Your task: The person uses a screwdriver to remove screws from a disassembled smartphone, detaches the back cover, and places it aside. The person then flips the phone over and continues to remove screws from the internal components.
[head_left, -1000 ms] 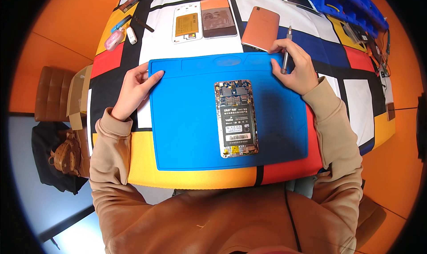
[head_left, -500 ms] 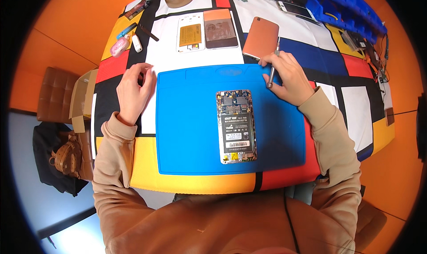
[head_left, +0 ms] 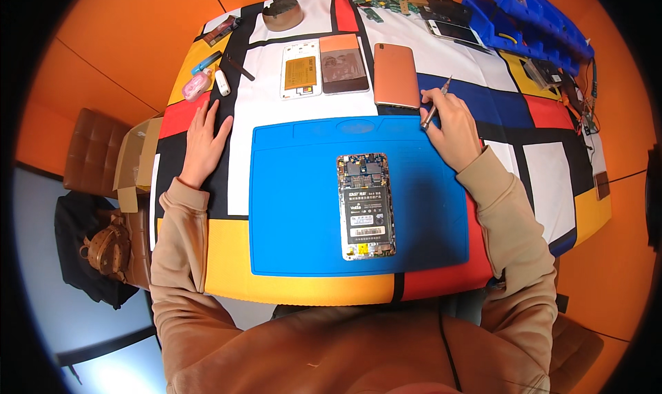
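Observation:
My right hand [head_left: 456,130] is closed around a slim metal screwdriver [head_left: 428,120], its tip pointing up and away, over the far right corner of the blue work mat [head_left: 296,194]. On the mat lies a phone [head_left: 367,218] without its back; a black battery and bare circuit boards show. My left hand [head_left: 203,145] rests palm down on the tablecloth left of the mat, fingers stretched and spread, holding nothing. Just beyond my right hand lies a copper-coloured phone or back cover [head_left: 396,75].
Behind the mat lie a white phone part with a gold battery [head_left: 301,73] and a dark panel [head_left: 345,66]. Far left are a pink bottle [head_left: 196,85], a white stick [head_left: 222,83] and black tweezers [head_left: 240,68]. Blue bins [head_left: 531,28] and green circuit boards [head_left: 386,1] stand far off.
My left hand has gone from curled to flat with its fingers spread, reaching slightly farther away. My right hand keeps the screwdriver, now tilted more to the right. The whole view has shifted slightly.

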### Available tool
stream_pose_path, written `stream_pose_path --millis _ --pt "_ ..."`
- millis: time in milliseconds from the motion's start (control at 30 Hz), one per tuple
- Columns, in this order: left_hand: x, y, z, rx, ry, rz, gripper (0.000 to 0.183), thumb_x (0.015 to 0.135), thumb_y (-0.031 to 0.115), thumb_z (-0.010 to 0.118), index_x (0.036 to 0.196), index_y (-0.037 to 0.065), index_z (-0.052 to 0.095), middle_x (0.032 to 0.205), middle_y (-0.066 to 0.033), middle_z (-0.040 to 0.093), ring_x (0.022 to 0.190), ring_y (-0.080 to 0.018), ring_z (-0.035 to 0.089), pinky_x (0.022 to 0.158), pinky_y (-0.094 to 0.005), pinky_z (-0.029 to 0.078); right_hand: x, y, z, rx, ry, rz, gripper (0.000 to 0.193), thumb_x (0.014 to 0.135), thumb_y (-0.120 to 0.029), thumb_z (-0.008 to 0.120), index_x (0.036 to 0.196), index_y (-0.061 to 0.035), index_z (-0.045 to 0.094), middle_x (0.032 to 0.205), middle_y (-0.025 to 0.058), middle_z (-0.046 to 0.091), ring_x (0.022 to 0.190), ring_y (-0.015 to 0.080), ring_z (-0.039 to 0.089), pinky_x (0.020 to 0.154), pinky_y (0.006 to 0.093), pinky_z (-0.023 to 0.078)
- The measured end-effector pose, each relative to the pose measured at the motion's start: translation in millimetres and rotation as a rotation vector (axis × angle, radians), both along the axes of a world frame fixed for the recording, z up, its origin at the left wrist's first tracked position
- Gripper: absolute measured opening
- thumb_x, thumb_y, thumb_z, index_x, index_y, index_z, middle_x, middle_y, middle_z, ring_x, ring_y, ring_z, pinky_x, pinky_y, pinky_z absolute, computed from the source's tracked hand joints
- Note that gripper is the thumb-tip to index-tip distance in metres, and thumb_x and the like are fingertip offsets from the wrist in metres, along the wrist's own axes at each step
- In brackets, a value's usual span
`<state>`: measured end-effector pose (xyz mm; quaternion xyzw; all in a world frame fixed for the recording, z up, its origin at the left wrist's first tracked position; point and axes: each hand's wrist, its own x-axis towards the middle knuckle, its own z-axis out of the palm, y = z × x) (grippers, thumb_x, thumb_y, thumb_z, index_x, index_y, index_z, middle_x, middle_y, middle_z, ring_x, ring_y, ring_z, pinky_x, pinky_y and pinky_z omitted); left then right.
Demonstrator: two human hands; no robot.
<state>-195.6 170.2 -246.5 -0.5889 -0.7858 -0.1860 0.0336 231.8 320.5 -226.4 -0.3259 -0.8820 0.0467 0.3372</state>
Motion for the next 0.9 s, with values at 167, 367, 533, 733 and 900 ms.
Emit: stream_pose_path --millis 167,367,533,733,900 --pt "-38 2 -15 -0.069 0.076 0.088 0.067 0.098 0.054 0.041 0.15 0.013 0.032 0.156 -0.0163 0.028 0.145 -0.0342 0.024 0.116 -0.0487 0.016 1 2 -5 -0.188 0.056 -0.053 0.019 0.089 -0.013 0.064 0.099 -0.0009 0.053 0.085 0.0172 0.06 0.081 0.0325 0.061 0.076 0.0403 0.048" --pt "-108 -6 -27 -0.119 0.112 0.376 0.073 0.096 0.062 0.034 0.152 0.016 0.029 0.158 -0.0116 0.025 0.147 -0.0273 0.021 0.117 -0.0464 0.015 1 6 -9 -0.267 0.06 -0.061 0.026 0.091 -0.013 0.061 0.108 0.0026 0.049 0.096 0.0189 0.061 0.085 0.0315 0.062 0.081 0.0407 0.049" --pt "-175 -25 -28 -0.113 -0.18 0.612 0.087 0.088 0.073 0.036 0.137 0.002 0.049 0.139 -0.0248 0.048 0.131 -0.0377 0.045 0.108 -0.0424 0.035 4 9 -14 -0.265 -0.009 -0.062 0.04 0.091 -0.011 0.059 0.125 0.0066 0.046 0.112 0.0188 0.059 0.097 0.0316 0.062 0.089 0.0401 0.048" --pt "-221 -30 -41 -0.061 -0.331 0.604 0.097 0.084 0.077 0.039 0.121 -0.009 0.06 0.123 -0.0308 0.059 0.123 -0.0376 0.053 0.103 -0.0399 0.039 5 13 -21 -0.202 -0.008 -0.042 0.045 0.09 -0.011 0.06 0.127 0.0077 0.046 0.114 0.0185 0.059 0.1 0.0327 0.061 0.09 0.0402 0.048" --pt "-231 -29 -49 0.085 -0.637 0.465 0.097 0.084 0.076 0.044 0.123 -0.012 0.058 0.124 -0.0302 0.059 0.123 -0.0331 0.054 0.101 -0.0366 0.039 4 15 -20 -0.207 0.017 -0.045 0.04 0.09 -0.011 0.06 0.126 0.0004 0.047 0.108 0.0136 0.059 0.089 0.0258 0.061 0.086 0.0381 0.049"
